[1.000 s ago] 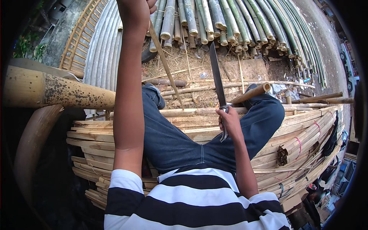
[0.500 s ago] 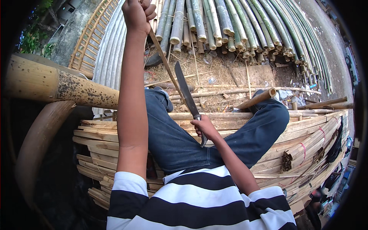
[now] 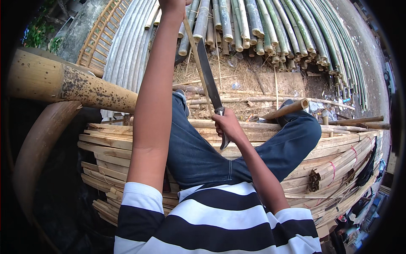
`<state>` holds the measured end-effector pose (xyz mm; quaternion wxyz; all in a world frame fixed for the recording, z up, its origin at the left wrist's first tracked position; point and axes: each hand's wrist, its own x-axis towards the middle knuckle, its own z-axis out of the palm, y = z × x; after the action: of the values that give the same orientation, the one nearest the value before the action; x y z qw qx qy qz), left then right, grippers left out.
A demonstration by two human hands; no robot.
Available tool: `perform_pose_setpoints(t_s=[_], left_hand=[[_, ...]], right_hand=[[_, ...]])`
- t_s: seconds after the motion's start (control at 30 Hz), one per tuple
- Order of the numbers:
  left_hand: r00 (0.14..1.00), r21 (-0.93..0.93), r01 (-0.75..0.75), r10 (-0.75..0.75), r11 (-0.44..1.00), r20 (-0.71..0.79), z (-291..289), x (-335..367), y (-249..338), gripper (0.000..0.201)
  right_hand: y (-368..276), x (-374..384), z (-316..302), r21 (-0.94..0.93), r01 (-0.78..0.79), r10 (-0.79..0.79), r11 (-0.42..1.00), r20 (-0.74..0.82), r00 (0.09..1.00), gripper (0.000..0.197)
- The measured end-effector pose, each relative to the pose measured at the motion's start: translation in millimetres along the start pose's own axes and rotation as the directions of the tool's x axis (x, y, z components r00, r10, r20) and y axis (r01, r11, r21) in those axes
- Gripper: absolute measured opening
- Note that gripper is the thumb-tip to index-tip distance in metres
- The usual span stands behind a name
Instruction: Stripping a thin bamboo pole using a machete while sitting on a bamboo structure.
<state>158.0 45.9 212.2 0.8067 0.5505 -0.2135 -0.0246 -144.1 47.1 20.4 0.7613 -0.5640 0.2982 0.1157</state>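
My left hand (image 3: 172,7), partly cut off by the top edge, is closed around the upper end of a thin bamboo strip (image 3: 196,51). The strip slants down toward my right hand (image 3: 229,126). That hand is wrapped around the handle of a machete (image 3: 208,74), whose dark blade points up and slightly left, close alongside the strip. The strip's lower end meets the fingers of my right hand; whether they also grip it, I cannot tell. Both hands are above and in front of my bent legs in blue jeans (image 3: 196,146).
Stacked split bamboo slats (image 3: 110,142) lie under and beside me. A thick bamboo pole (image 3: 97,96) juts in from the left. Many bamboo poles (image 3: 226,25) are piled ahead, beyond littered ground. A short bamboo piece (image 3: 287,109) sticks out by my right foot.
My left hand has moved up and to the right with the strip. My right hand and the machete have risen a little, and the blade now stands higher, nearer the pole pile in the picture.
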Motion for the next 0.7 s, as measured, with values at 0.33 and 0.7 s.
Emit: perform_pose_setpoints(t_s=[0.33,0.7], left_hand=[[0.994,0.034,0.006,-0.003,0.999,-0.113,2.9,9.3,-5.9,0.04],[0.956,0.223,0.028,0.039,0.974,-0.29,-28.7,30.4,-19.8,0.044]], right_hand=[[132.5,28.3,-18.7,-0.392,-0.22,0.172,0.893,-0.154,0.973,0.023],[66.1,38.0,-24.0,-0.34,-0.125,0.141,0.932,0.025,0.99,0.022]])
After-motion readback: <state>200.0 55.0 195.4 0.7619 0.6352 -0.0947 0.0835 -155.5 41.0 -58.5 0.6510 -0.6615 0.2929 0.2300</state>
